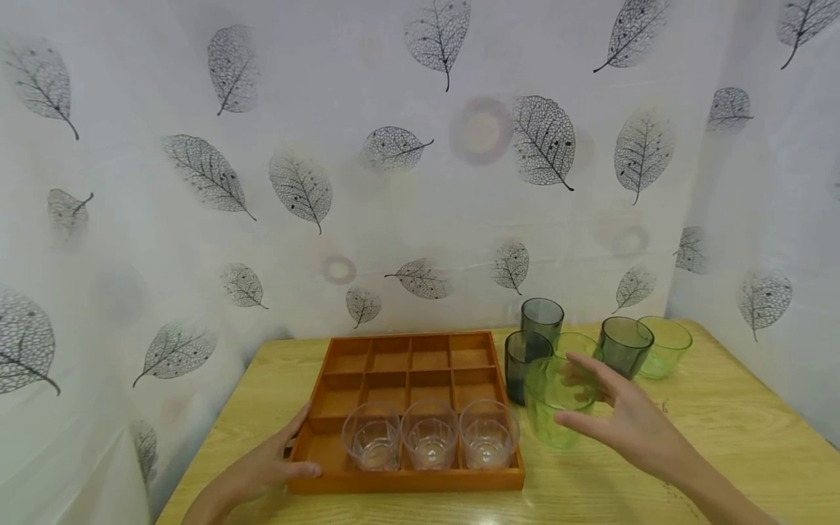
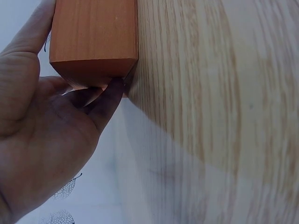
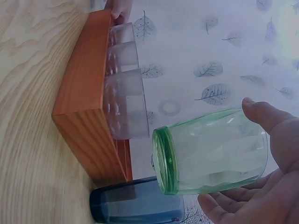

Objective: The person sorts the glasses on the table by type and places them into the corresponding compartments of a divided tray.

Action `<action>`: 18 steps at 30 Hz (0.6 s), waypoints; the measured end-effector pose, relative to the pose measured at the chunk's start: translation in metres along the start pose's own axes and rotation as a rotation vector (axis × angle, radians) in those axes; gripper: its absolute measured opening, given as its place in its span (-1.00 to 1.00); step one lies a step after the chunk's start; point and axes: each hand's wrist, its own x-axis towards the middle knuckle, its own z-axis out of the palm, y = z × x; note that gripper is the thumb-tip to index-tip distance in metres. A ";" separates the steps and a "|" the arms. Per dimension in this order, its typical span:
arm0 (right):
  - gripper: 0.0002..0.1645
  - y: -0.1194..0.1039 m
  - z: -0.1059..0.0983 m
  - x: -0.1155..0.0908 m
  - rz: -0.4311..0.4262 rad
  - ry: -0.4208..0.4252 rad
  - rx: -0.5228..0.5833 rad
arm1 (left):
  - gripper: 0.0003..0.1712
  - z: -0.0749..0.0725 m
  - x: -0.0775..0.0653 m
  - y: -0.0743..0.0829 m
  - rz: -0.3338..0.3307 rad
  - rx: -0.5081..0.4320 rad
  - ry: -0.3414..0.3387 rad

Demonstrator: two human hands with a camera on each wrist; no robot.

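My right hand point(image 1: 633, 423) holds a light green tumbler point(image 3: 212, 156) near its rim, thumb on one side and fingers on the other. In the right wrist view its thick base is raised off the tabletop. The tumbler is beside the right edge of a wooden compartment tray point(image 1: 407, 481). At the tray's front left corner, my left hand point(image 1: 262, 463) grips the frame, with fingers curled at its underside in the left wrist view. Three clear tumblers, left point(image 1: 372, 441), middle point(image 1: 429, 441) and right point(image 1: 488, 441), stand upright in the front row's three right-hand compartments.
Dark grey tumblers point(image 1: 525, 364) stand right of the tray, one point(image 1: 542, 315) at the back and another point(image 1: 626, 346) further right. Among them are green tumblers, one point(image 1: 579, 344) behind the held one and one point(image 1: 666, 346) far right. A leaf-print curtain point(image 1: 367, 219) backs the wooden table point(image 1: 722, 437).
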 end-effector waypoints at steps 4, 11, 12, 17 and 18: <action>0.03 -0.008 0.001 0.005 0.005 -0.004 0.004 | 0.24 -0.001 0.000 0.001 0.002 0.011 0.006; 0.00 -0.026 0.009 0.020 0.023 -0.036 0.091 | 0.25 -0.002 0.000 0.001 -0.003 0.026 0.010; -0.01 -0.029 0.012 0.023 0.023 -0.041 0.098 | 0.25 -0.002 0.000 0.001 -0.004 0.027 0.012; 0.01 -0.038 0.025 0.037 0.019 -0.065 0.124 | 0.25 -0.001 0.001 0.001 0.006 0.023 0.013; 0.02 -0.039 0.027 0.040 0.022 -0.069 0.126 | 0.25 0.000 0.001 0.001 0.005 0.017 0.011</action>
